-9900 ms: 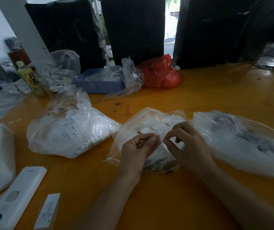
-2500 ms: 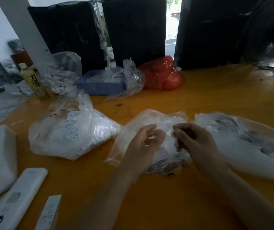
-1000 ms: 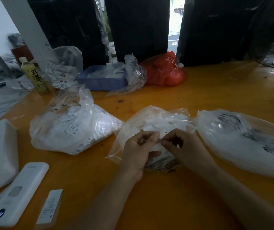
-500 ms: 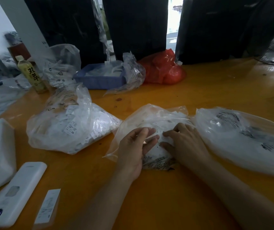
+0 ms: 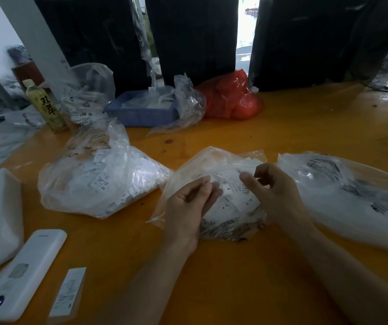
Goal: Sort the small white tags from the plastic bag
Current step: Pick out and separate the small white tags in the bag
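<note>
Centrally, a clear plastic bag is lying on the orange wooden table, and every other place is being given from that bag. Small white tags are sitting in a loose heap inside it, some showing printed size letters, and both of the person's hands are hovering just over its near half. The left hand is hanging palm up with its fingers loosely bent and nearly straight; whether a tag is lying against those fingertips cannot be told, since the white of the bag is blending with them. The right hand is curling its fingers inward with the thumb stretching toward the left hand, and whether it is pinching a tag cannot be told either. Just left of the bag a second clear bag is bulging with more printed tags. Just right of it a third bag with dark print is lying flat. Beyond the bag, at the table's far edge, a blue tray and a red plastic bag are sitting side by side, with a yellow drink bottle standing further left. Nearer than the bag and well to its left, a white rounded device and a small white box are resting beside each other.
</note>
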Motion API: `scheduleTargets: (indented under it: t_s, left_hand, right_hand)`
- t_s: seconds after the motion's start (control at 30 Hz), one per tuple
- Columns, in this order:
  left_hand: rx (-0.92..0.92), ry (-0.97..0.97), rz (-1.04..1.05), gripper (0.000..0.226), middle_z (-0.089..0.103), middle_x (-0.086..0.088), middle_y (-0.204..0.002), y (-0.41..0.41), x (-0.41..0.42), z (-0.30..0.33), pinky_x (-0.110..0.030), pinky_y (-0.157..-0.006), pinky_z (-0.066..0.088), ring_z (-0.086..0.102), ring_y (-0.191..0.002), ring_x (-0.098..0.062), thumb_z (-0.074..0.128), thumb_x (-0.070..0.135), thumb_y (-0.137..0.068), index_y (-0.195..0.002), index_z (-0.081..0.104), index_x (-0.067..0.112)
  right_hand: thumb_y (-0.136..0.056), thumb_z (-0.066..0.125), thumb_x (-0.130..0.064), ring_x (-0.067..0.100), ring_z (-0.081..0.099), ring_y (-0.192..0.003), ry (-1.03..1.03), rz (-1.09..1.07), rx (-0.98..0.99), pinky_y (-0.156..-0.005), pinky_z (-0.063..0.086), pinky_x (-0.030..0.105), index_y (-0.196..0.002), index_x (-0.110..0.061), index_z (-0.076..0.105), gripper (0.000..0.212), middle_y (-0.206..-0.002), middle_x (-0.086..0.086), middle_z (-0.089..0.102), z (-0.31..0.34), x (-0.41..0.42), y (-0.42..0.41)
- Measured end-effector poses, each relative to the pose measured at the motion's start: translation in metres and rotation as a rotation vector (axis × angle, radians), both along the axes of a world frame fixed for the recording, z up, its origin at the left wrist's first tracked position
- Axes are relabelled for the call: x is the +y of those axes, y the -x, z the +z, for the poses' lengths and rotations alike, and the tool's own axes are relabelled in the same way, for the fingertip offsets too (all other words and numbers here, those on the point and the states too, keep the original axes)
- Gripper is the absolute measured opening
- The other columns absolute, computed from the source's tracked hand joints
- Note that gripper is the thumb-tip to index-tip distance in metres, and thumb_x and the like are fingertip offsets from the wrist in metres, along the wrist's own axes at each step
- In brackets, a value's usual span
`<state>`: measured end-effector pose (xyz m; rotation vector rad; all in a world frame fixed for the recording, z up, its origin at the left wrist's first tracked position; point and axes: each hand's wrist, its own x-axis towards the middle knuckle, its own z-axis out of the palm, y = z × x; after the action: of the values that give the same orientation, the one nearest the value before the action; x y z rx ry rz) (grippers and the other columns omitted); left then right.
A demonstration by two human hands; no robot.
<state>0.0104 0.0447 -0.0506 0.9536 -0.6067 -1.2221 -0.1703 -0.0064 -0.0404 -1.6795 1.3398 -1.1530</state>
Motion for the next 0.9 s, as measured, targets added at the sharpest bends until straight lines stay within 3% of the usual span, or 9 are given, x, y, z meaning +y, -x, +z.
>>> scheduleTargets:
  t_s: [0.13,0.23,0.33,0.43,0.5,0.6,0.67,0.77,0.9]
  left_hand:
    - [-0.031,-0.013,-0.033,0.025,0.08,-0.019,-0.105,0.0,0.001,-0.002,-0.025,-0.079,0.063,0.08,-0.097,-0.031,0.082,0.023,-0.078,-0.101,0.081,0.015]
    - [-0.052,-0.009,-0.059,0.019,0.081,-0.017,-0.107,0.001,0.002,-0.003,-0.026,-0.083,0.063,0.08,-0.099,-0.032,0.082,0.026,-0.079,-0.095,0.084,0.016]
    - [-0.073,-0.009,-0.076,0.019,0.08,-0.017,-0.108,0.003,0.003,-0.004,-0.027,-0.085,0.063,0.079,-0.101,-0.031,0.081,0.025,-0.081,-0.096,0.085,0.015]
    - [-0.083,-0.007,-0.105,0.02,0.08,-0.017,-0.109,0.003,0.004,-0.004,-0.026,-0.086,0.063,0.079,-0.103,-0.031,0.08,0.022,-0.081,-0.099,0.085,0.014]
    - [-0.092,-0.005,-0.132,0.02,0.08,-0.018,-0.11,0.003,0.005,-0.004,-0.026,-0.087,0.062,0.078,-0.104,-0.031,0.08,0.02,-0.081,-0.1,0.085,0.015]
    - [-0.109,-0.001,-0.175,0.023,0.08,-0.017,-0.111,0.004,0.005,-0.004,-0.027,-0.09,0.062,0.078,-0.106,-0.031,0.085,0.023,-0.077,-0.099,0.086,0.017]
    - [-0.145,0.002,-0.194,0.024,0.08,-0.015,-0.112,0.005,0.006,-0.003,-0.027,-0.092,0.061,0.078,-0.108,-0.03,0.087,0.025,-0.077,-0.1,0.086,0.019]
    - [-0.208,0.016,-0.206,0.016,0.08,-0.013,-0.113,0.004,0.007,-0.005,-0.027,-0.093,0.061,0.077,-0.109,-0.028,0.082,0.019,-0.088,-0.103,0.085,0.023]
    - [-0.247,0.035,-0.216,0.018,0.081,-0.01,-0.113,0.004,0.008,-0.005,-0.027,-0.094,0.061,0.077,-0.109,-0.026,0.083,0.026,-0.087,-0.105,0.085,0.025]
  right_hand:
    - [-0.082,0.073,-0.051,0.009,0.051,-0.055,-0.084,0.039,-0.268,-0.053,0.045,0.018,-0.088,-0.014,0.06,0.04,-0.063,-0.005,0.058,0.004,-0.001,0.013]
    - [-0.086,0.072,-0.046,0.019,0.063,-0.066,-0.155,0.089,-0.399,-0.066,0.053,0.028,-0.101,-0.012,0.068,0.037,-0.083,0.012,0.072,0.005,0.0,0.016]
    - [-0.094,0.068,-0.033,0.026,0.071,-0.077,-0.225,0.1,-0.57,-0.075,0.055,0.036,-0.098,-0.007,0.073,0.027,-0.093,0.019,0.072,0.006,-0.002,0.015]
    - [-0.099,0.064,-0.033,0.028,0.058,-0.066,-0.172,0.084,-0.461,-0.071,0.048,0.04,-0.085,-0.021,0.075,0.022,-0.071,0.009,0.064,0.003,-0.003,0.016]
    - [-0.098,0.064,-0.04,0.028,0.052,-0.065,-0.101,0.098,-0.379,-0.069,0.046,0.04,-0.089,-0.026,0.076,0.021,-0.066,0.006,0.058,0.003,-0.001,0.016]
    - [-0.095,0.067,-0.031,0.023,0.068,-0.071,-0.042,0.118,-0.444,-0.073,0.058,0.032,-0.102,-0.019,0.075,0.017,-0.075,0.007,0.069,0.004,0.002,0.014]
    - [-0.095,0.067,-0.024,0.024,0.074,-0.078,-0.002,0.131,-0.429,-0.076,0.062,0.034,-0.104,-0.014,0.073,0.015,-0.081,0.008,0.073,0.005,0.003,0.012]
    - [-0.097,0.065,-0.02,0.024,0.075,-0.082,0.05,0.169,-0.358,-0.078,0.061,0.031,-0.108,-0.011,0.069,0.014,-0.086,0.008,0.075,0.003,0.006,0.01]
    - [-0.097,0.066,-0.021,0.008,0.07,-0.071,0.124,0.138,-0.287,-0.065,0.052,0.015,-0.107,-0.015,0.07,0.012,-0.079,0.001,0.074,0.003,0.008,0.008]
